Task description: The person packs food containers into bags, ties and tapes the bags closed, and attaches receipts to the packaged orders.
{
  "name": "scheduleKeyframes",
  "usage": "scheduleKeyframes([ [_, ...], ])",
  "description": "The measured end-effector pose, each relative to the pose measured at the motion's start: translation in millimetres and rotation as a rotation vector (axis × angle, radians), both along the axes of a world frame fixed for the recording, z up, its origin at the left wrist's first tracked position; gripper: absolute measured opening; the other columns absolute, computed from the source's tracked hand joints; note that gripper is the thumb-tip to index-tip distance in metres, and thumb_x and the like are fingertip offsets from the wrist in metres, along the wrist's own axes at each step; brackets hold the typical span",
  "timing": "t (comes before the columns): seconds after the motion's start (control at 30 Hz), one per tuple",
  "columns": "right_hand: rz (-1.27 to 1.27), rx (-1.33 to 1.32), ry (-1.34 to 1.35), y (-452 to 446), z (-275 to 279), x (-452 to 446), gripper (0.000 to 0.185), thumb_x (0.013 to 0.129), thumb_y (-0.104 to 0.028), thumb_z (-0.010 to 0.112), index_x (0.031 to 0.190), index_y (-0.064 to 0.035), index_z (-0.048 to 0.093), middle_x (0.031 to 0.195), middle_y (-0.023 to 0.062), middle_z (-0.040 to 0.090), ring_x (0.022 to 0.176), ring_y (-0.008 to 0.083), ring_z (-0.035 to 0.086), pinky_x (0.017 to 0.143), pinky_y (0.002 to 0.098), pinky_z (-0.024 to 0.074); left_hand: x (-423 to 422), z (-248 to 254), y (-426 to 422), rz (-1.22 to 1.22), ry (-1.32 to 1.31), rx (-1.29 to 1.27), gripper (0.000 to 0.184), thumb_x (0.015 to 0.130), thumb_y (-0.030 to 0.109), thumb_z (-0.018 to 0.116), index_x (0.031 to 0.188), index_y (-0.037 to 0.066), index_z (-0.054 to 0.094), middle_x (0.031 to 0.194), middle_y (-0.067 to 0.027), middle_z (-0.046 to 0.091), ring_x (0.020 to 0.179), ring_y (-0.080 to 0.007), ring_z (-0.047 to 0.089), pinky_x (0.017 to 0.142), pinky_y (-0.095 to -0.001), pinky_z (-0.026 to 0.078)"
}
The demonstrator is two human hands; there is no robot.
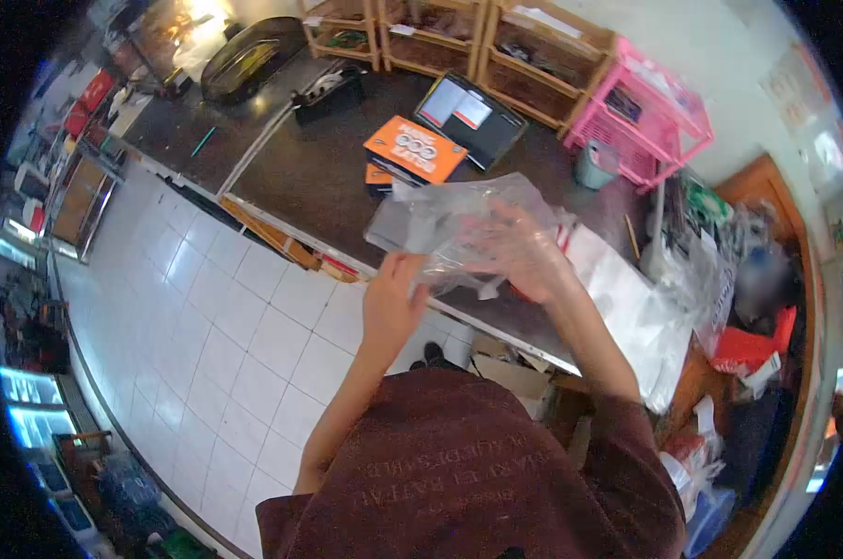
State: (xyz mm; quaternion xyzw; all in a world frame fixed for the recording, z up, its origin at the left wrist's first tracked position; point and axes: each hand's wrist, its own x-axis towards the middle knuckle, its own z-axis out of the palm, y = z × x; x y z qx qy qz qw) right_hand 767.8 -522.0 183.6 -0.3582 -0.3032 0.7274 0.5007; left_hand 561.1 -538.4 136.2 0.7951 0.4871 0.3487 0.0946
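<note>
A clear plastic bag (449, 214) is stretched between my hands above the near edge of the dark counter. My left hand (398, 298) is closed on the bag's left edge. Behind or inside the clear film, my right hand (524, 256) has its fingers spread; the film and some blur soften their outline. Just beyond the bag lies an orange box (416, 149) with white print, on top of another box (379, 176). White plastic sheets or bags (631, 317) lie beside my right forearm.
A tablet-like device (471, 119) with a lit screen lies behind the boxes. Wooden racks (431, 37), a pink basket (640, 121) and a grey cup (597, 165) stand at the back. Plastic bags (710, 279) crowd the right corner. White floor tiles (226, 326) spread left.
</note>
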Motion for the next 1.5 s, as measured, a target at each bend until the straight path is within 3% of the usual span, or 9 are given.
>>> scheduleKeyframes([
  [0.17, 1.163, 0.843, -0.727, 57.1, -15.4, -7.4, 0.034, 0.084, -0.024, 0.053, 0.11, -0.0022, 0.05, 0.102, 0.0145, 0.057, 0.098, 0.0175, 0.052, 0.08, 0.0285, 0.0442, -77.9, -55.4, 68.0, 0.243, -0.834, -0.62, 0.02, 0.083, 0.009, 0.046, 0.1, 0.001, 0.048, 0.081, -0.0138, 0.059, 0.069, -0.0246, 0.061, 0.054, -0.0297, 0.051],
  [0.27, 0.987, 0.69, -0.672, 114.9, 17.0, -25.9, 0.032, 0.084, -0.023, 0.053, 0.104, 0.0018, 0.054, 0.097, 0.0158, 0.059, 0.097, 0.0181, 0.053, 0.081, 0.0297, 0.0429, -123.6, -62.3, 107.1, 0.323, -0.965, -0.854, 0.02, 0.085, 0.013, 0.046, 0.098, -0.002, 0.046, 0.088, -0.0129, 0.057, 0.071, -0.0223, 0.062, 0.048, -0.0267, 0.052],
  [0.33, 0.225, 0.779, -1.06, 169.7, -14.7, -37.4, 0.064, 0.074, -0.037, 0.064, 0.123, -0.0045, 0.039, 0.119, 0.0233, 0.044, 0.113, 0.0309, 0.042, 0.092, 0.0359, 0.0349, -130.1, -47.8, 131.5, 0.34, -0.913, -0.889, 0.023, 0.085, 0.017, 0.047, 0.098, -0.003, 0.046, 0.09, -0.0123, 0.056, 0.072, -0.0233, 0.062, 0.05, -0.0288, 0.053],
  [0.53, 0.308, 0.543, -1.944, 265.9, -127.1, -67.2, 0.107, 0.049, -0.054, 0.072, 0.134, -0.0142, 0.02, 0.127, 0.0337, 0.023, 0.118, 0.0509, 0.019, 0.092, 0.0646, 0.0137, -174.4, -43.2, 194.6, 0.11, -0.981, -1.037, 0.024, 0.085, 0.025, 0.049, 0.094, 0.003, 0.05, 0.09, -0.0078, 0.054, 0.082, -0.0175, 0.056, 0.069, -0.0321, 0.049],
  [0.83, -0.036, 0.479, -1.376, 262.3, 16.6, -108.4, 0.103, 0.049, -0.019, 0.075, 0.133, -0.0078, 0.016, 0.102, 0.0147, 0.039, 0.09, 0.0263, 0.043, 0.08, 0.0342, 0.0407, -241.2, -72.7, 274.6, -0.047, -0.739, -0.917, 0.027, 0.088, 0.03, 0.046, 0.094, 0.005, 0.055, 0.091, 0.0011, 0.052, 0.08, -0.0071, 0.044, 0.07, -0.0234, 0.035],
  [1.07, -0.149, 1.155, -0.577, 281.8, -28.1, -308.7, 0.112, 0.042, -0.022, 0.081, 0.131, -0.0143, 0.014, 0.12, 0.0223, 0.026, 0.116, 0.0379, 0.025, 0.097, 0.0443, 0.0217, -317.1, -129.0, 294.5, -0.026, -1.086, -0.933, 0.044, 0.09, 0.025, 0.042, 0.126, 0.002, 0.035, 0.124, -0.0081, 0.04, 0.11, -0.0168, 0.04, 0.093, -0.0278, 0.033],
  [1.13, 0.037, 1.062, -0.932, 286.3, -75.0, -311.9, 0.109, 0.041, -0.018, 0.081, 0.131, -0.0158, 0.019, 0.119, 0.0228, 0.028, 0.114, 0.0392, 0.028, 0.096, 0.0456, 0.0246, -341.1, -104.8, 297.9, 0.058, -0.498, -0.513, 0.041, 0.09, 0.027, 0.042, 0.124, 0.004, 0.038, 0.118, -0.0083, 0.047, 0.108, -0.0168, 0.044, 0.092, -0.0319, 0.036],
  [1.23, 0.262, 0.984, -1.25, 284.3, -84.6, -298.1, 0.108, 0.037, -0.014, 0.08, 0.131, -0.0205, 0.026, 0.119, 0.0228, 0.031, 0.111, 0.0402, 0.032, 0.091, 0.0473, 0.0302, -362.1, -50.2, 311.7, 0.096, -1.146, -0.645, 0.025, 0.091, 0.018, 0.039, 0.109, 0.003, 0.048, 0.09, -0.0032, 0.054, 0.083, -0.0108, 0.051, 0.075, -0.0241, 0.042],
  [1.5, 0.708, 0.75, -1.777, 267.6, -35.0, -289.0, 0.106, 0.037, -0.016, 0.079, 0.13, -0.0287, 0.03, 0.112, 0.0166, 0.039, 0.109, 0.0341, 0.037, 0.085, 0.0445, 0.0374, -283.9, 53.1, 316.5, -0.328, -1.063, -0.621, 0.024, 0.089, 0.018, 0.044, 0.109, 0.006, 0.05, 0.098, -0.001, 0.055, 0.063, -0.004, 0.044, 0.054, -0.0173, 0.036],
])
